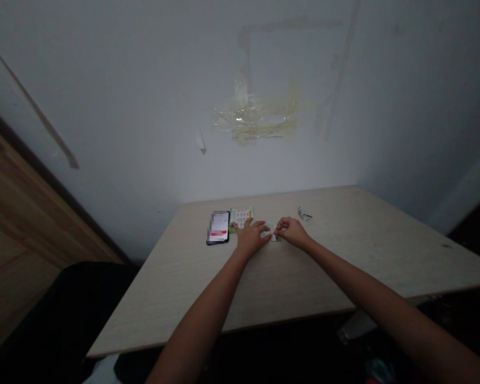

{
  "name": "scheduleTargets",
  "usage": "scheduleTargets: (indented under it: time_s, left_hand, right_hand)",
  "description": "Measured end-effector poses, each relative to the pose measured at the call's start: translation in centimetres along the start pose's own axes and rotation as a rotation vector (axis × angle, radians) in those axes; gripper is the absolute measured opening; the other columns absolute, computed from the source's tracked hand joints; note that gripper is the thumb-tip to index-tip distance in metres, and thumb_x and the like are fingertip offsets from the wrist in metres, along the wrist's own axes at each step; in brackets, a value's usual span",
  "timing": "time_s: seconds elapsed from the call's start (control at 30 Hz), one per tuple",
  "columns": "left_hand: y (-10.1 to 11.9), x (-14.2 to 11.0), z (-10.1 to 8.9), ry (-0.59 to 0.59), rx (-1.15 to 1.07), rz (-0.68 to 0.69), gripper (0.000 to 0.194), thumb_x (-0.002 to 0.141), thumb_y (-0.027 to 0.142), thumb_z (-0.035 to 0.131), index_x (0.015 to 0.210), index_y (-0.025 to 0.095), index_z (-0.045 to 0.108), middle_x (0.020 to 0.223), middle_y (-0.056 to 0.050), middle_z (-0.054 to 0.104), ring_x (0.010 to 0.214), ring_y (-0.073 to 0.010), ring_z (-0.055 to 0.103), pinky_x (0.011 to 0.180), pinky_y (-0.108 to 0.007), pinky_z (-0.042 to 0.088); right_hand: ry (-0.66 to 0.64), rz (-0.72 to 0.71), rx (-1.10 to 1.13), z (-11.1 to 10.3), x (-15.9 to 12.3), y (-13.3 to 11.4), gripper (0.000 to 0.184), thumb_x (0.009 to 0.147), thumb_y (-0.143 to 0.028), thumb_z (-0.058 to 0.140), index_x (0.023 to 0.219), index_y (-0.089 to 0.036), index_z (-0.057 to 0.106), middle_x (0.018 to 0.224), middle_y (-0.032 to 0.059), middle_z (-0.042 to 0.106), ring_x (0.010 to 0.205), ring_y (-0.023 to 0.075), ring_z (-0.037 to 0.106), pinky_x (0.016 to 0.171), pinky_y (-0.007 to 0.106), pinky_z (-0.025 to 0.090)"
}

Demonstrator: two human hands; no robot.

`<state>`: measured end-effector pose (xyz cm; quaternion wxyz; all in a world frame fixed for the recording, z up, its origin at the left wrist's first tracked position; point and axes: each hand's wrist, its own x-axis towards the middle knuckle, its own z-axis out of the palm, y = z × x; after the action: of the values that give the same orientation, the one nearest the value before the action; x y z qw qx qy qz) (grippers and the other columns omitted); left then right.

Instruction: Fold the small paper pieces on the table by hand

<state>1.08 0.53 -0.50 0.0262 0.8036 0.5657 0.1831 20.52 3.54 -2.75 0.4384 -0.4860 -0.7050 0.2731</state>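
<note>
Bare forearms (196, 314) are stretched out over the near edge of a pale wood-grain tabletop (288, 282), and dark clothing (60, 314) is seen beside its near left corner. Toward the far edge, the left hand (250, 238) and the right hand (293, 231) are brought close together, both curled rather than spread, and a small white paper piece (271, 231) is pinched between their fingertips; its exact shape is too small to be made out. A yellow-green scrap (278, 239) is seen just below the right hand's fingers. Just behind the left hand, a printed card (240, 216) with a green border and rows of red marks is laid flat, and a black smartphone (218, 228), its screen blurred out, is placed just to the card's left. A crumpled wrapper (304, 214) lies farther right, near the far edge. Beyond that edge, a white wall (384, 106) is marked with yellowed tape residue (256, 120), and a wooden panel (20, 213) is seen at the left.
</note>
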Motion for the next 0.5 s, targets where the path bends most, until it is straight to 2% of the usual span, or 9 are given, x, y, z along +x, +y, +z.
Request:
scheduleTargets:
  time_s: [0.5]
  left_hand:
    - [-0.16, 0.11, 0.14, 0.014, -0.009, 0.007, 0.029, 0.087, 0.055, 0.058, 0.110, 0.043, 0.069, 0.140, 0.007, 0.058, 0.142, -0.0372, 0.030, 0.106, -0.082, -0.001]
  right_hand:
    - [-0.014, -0.149, -0.137, -0.48, -0.98, -0.09, 0.004, 0.066, -0.018, 0.069, 0.068, -0.019, 0.065, 0.079, 0.0032, 0.065, 0.081, 0.0186, 0.061, 0.079, 0.031, 0.048]
